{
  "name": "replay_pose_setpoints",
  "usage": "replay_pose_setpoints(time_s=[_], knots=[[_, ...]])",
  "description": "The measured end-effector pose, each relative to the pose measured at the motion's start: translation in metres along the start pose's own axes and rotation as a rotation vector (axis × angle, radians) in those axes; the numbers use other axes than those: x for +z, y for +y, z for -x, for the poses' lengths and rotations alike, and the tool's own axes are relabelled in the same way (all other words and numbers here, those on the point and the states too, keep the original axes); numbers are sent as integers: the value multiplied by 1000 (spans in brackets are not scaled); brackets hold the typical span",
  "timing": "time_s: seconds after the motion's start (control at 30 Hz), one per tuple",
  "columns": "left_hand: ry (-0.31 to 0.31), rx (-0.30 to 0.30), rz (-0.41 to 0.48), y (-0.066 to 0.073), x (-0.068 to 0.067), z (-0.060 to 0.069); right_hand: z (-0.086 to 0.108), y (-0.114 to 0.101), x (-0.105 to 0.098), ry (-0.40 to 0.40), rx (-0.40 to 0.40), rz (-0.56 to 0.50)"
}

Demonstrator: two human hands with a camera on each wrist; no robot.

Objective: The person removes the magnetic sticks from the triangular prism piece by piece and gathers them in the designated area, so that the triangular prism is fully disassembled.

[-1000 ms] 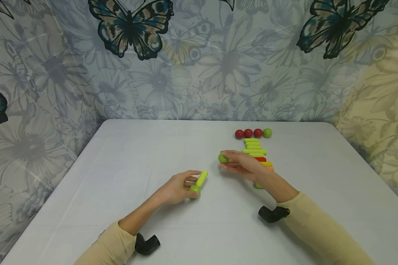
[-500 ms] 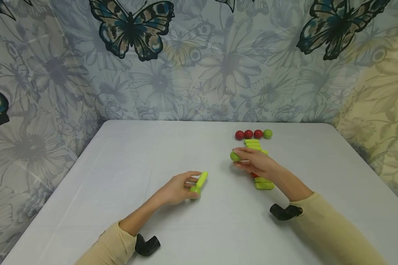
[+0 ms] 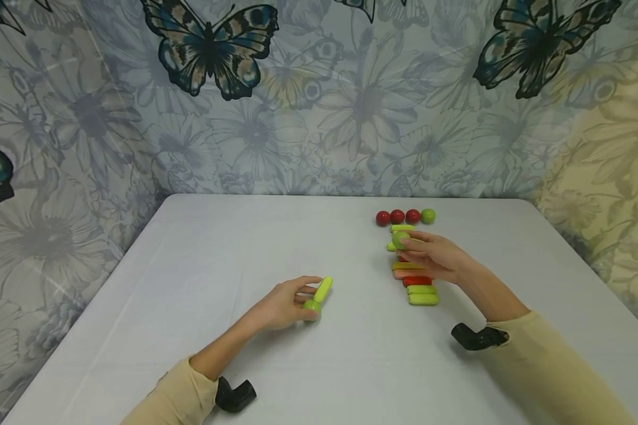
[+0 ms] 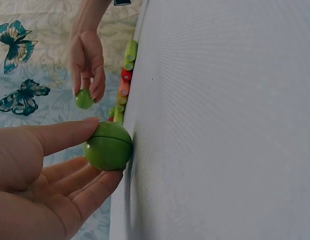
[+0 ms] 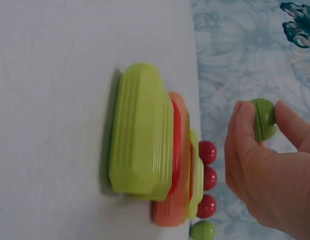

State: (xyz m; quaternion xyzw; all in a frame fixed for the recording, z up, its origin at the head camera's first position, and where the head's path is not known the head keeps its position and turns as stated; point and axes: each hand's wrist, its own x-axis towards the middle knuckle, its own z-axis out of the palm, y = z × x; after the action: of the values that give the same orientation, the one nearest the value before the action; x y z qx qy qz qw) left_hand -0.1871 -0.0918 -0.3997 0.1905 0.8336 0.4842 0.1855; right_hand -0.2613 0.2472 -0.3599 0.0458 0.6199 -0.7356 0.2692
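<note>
My left hand (image 3: 287, 304) pinches a green ball (image 4: 108, 146) with a seam line, thumb on one side and fingers on the other, low over the white table. Just beyond that ball a yellow-green stick (image 3: 324, 288) slants away; whether the hand touches it I cannot tell. Between thumb and fingertips, my right hand (image 3: 438, 257) holds another seamed green ball (image 5: 265, 119) in the air. This hand hangs over a column of coloured sticks (image 3: 417, 281), yellow-green, red, orange and yellow, hiding part of it. The nearest stick (image 5: 139, 132) is ribbed and yellow-green.
Behind the column, three red balls (image 3: 397, 216) and a green ball (image 3: 427, 216) lie in a row near the back of the white table (image 3: 218, 248). A wall with butterflies (image 3: 210, 50) rises behind it. A black curved piece (image 3: 236, 395) sits at each wrist.
My right hand has moved to the right with its green ball, from left of the column to over it, uncovering the nearer sticks. The left hand has stayed in place.
</note>
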Motion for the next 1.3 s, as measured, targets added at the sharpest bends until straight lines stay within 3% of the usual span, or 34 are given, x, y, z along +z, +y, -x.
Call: replay_pose_setpoints(time_s=[0.33, 0.6, 0.83, 1.3], knots=[[3, 8, -17, 1, 1, 1, -13, 2, -34, 90, -79, 165], [-5, 27, -19, -1, 2, 0, -28, 7, -66, 240, -45, 120], [2, 19, -22, 0, 3, 0, -37, 7, -94, 333, -99, 36], [11, 17, -17, 0, 1, -1, -60, -9, -109, 557, -121, 112]])
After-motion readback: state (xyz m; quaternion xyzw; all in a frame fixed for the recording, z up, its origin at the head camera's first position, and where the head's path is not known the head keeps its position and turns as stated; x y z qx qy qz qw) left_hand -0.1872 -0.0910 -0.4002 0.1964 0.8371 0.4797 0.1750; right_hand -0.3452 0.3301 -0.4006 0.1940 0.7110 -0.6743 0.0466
